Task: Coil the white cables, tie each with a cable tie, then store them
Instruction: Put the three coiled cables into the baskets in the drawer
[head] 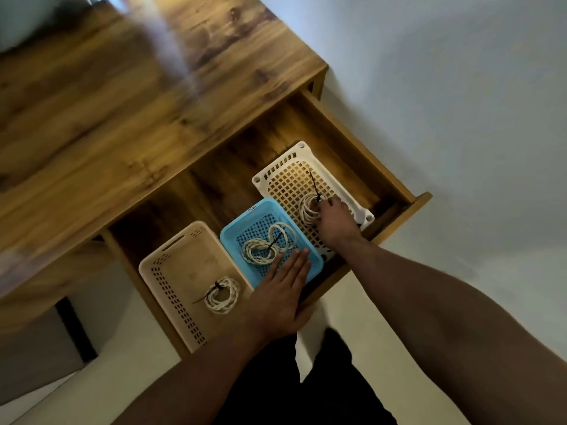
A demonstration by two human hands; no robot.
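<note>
Head: right grip [336,220] pinches coil [307,207] (tied).

We see a dim room under warm, low light. A pale glare streak [175,56] runs down the wooden desktop [122,124], whose far end smears into blur. The open drawer [352,130] is sharper: the white cable coil [307,207] pinched by the right hand [336,222] reads clearly. The forearms [460,317] fall nearly black in shadow, swollen by the wide lens at the lower edge.
</note>
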